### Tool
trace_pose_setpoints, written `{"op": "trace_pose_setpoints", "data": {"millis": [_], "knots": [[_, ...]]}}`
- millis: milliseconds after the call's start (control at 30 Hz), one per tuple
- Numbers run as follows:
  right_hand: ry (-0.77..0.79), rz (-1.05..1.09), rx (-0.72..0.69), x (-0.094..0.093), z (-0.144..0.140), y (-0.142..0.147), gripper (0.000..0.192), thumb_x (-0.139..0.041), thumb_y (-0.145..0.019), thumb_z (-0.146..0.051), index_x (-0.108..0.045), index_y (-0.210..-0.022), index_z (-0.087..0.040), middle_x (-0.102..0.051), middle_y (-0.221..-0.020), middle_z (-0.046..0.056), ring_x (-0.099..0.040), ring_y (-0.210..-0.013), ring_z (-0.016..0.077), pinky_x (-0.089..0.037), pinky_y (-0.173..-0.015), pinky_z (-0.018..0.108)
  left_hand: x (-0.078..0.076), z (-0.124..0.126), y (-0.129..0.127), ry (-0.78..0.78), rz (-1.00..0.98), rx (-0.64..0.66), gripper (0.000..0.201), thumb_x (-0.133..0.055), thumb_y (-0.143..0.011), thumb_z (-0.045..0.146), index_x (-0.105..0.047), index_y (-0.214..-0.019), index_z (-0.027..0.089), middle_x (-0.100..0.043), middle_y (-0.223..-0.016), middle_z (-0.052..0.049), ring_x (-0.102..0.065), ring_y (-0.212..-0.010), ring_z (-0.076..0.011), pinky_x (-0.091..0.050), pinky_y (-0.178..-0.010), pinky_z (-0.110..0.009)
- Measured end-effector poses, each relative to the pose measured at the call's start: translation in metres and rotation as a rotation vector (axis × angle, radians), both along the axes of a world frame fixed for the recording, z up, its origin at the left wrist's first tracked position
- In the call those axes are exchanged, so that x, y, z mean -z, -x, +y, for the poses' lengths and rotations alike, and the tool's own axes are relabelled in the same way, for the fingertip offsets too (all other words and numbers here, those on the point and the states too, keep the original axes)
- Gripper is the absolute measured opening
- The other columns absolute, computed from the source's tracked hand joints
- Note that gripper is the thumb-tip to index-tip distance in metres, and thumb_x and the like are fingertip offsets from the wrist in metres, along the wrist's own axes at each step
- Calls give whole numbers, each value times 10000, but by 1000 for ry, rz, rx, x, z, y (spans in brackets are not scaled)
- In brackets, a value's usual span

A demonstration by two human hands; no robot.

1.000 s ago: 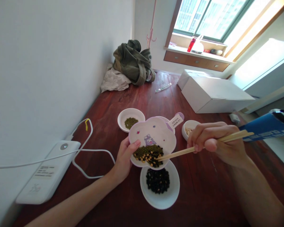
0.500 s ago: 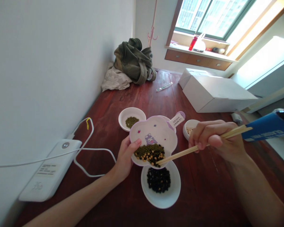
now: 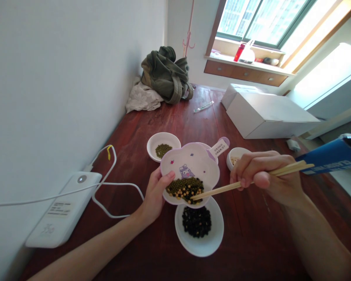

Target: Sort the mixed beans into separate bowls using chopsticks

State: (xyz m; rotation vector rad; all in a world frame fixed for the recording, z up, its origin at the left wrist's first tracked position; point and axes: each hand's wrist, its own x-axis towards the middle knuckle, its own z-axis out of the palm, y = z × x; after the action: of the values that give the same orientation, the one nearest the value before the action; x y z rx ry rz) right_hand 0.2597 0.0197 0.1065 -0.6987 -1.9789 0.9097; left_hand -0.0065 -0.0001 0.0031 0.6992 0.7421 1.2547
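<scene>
My left hand (image 3: 157, 191) grips the left rim of a white, lilac-edged cloud-shaped bowl (image 3: 209, 171), thumb inside, tilting it toward me. Mixed green, yellow and black beans (image 3: 187, 189) are heaped at its near side. Closed around a pair of wooden chopsticks (image 3: 222, 190), my right hand (image 3: 263, 175) keeps their tips among those beans. Just below stands a white bowl (image 3: 199, 248) of black beans (image 3: 196, 221). Another white bowl (image 3: 154, 139), holding green beans (image 3: 163, 150), is behind my left hand. A small white bowl (image 3: 236, 151) with pale contents is partly hidden by my right hand.
A power bank (image 3: 64, 210) with a looping white cable (image 3: 112, 183) lies by the wall. Toward the back are a green bag (image 3: 163, 72), a thin wrapped item (image 3: 203, 107) and a white box (image 3: 269, 113). A blue object (image 3: 330, 154) is at the right.
The chopstick tips have shifted slightly left and up within the beans, and my right hand has moved a little left with them. My left hand keeps its hold on the cloud-shaped bowl.
</scene>
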Motion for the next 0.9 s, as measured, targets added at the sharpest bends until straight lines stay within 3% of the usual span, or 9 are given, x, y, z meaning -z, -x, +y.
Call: {"op": "trace_pose_setpoints", "data": {"millis": [333,900], "knots": [[9,30,-45,2,-4,1,367,-704,-951,-462,-778,-754,-161,-706,-703,70,-711,-694,202,-562,-587,312,3,0,-1,39,-38,-28,365,-821,-822,392,-777,-1116,180,-801,-964,-66,-760,-975,-279,-613,-856,-339],[-5,34,-22,-1,-4,2,404,-716,-928,-495,-752,-707,-158,-697,-676,56,-705,-651,189,-550,-574,302,-2,0,-1,61,-34,-33,462,-829,-796,400,-756,-1185,160,-800,-1041,-91,-755,-1002,-297,-611,-879,-369]]}}
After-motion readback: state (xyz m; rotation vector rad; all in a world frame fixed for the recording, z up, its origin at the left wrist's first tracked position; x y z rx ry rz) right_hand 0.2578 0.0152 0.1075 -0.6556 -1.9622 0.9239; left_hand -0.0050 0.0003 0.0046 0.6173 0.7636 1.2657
